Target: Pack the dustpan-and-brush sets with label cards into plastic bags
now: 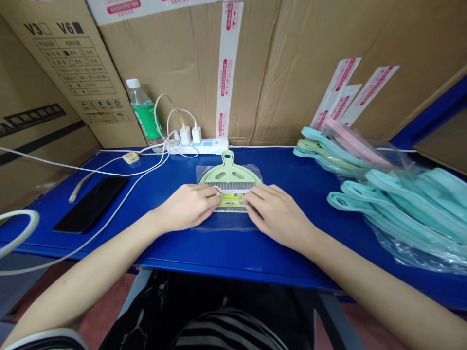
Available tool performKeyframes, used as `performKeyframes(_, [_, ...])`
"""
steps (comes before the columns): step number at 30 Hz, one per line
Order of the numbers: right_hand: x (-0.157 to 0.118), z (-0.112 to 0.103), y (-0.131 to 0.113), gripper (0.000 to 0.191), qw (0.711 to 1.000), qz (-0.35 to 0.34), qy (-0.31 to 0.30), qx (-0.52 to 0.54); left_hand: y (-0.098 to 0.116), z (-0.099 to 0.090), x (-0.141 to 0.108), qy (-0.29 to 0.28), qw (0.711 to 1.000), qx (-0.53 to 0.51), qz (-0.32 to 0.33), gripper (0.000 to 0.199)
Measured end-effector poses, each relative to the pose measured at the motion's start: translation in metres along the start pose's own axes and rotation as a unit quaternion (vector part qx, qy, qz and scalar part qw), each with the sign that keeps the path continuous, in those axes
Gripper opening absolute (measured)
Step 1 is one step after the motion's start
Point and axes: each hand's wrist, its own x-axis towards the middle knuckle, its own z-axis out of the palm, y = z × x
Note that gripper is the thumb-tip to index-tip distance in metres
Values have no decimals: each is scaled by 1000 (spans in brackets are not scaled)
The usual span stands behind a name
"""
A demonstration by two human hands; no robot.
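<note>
Blue workbench [292,194] gap before bagged teal dustpans [397,209], white cable [109,214] and black phone [91,204] left, power strip [215,146] behind

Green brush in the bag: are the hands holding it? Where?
Yes. The left hand and right hand have their fingertips on the clear plastic bag over the green hand brush, at its paper label, while it lies on the blue table.

You've got a pale green moulded-plastic dustpan [229,170]: smooth, matt. Clear plastic bag [215,221] around it: thin, glossy. Blue painted-metal tabletop [292,204]: smooth, semi-gloss. Brown corrugated cardboard wall [171,63]: matt, slightly rough.
</note>
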Motion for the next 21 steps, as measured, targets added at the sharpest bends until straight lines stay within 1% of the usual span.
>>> performKeyframes(3, [0, -1, 1, 21, 1000, -3, 11, 8, 0, 0, 0, -4, 1000, 0, -2, 23])
performKeyframes(11, [1, 0, 0, 20, 1000, 1, 4, 5, 0, 1, 0, -7, 1000, 3, -7, 21])
performKeyframes(17, [0, -1, 1, 21, 1000, 2, 16, 14, 0, 1, -1, -2, 1000, 4, -3, 19])
performKeyframes(21, [0, -2, 0, 22, 1000, -1, 19, 15, 0, 1, -1, -11, 1000, 4, -8, 20])
